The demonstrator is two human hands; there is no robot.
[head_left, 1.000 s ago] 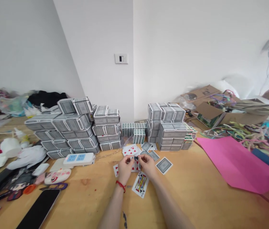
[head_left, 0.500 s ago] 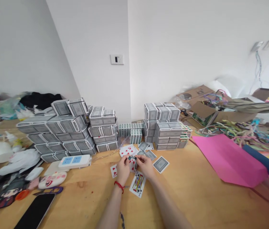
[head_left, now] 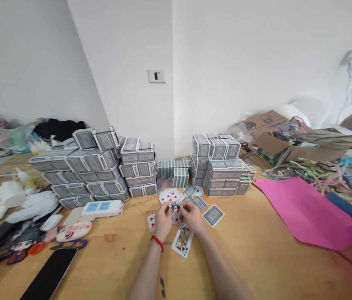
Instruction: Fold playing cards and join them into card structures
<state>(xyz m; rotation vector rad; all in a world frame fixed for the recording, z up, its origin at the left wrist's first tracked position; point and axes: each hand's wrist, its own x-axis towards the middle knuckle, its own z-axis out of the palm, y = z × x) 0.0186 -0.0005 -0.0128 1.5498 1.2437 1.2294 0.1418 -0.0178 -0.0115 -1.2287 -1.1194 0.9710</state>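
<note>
We see plain white walls (head_left: 241, 62) meeting in a corner behind a pale wooden table (head_left: 257, 262), with a small switch plate (head_left: 157, 76) mounted left of the corner, all evenly lit by what seems soft daylight.

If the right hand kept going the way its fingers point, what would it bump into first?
The right hand points at the small piece it pinches, so probably that, then the left hand just beyond; depth is unclear.

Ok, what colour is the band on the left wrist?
Red. The wrist band sits just below the left hand, and the head view shows it clearly.
</note>
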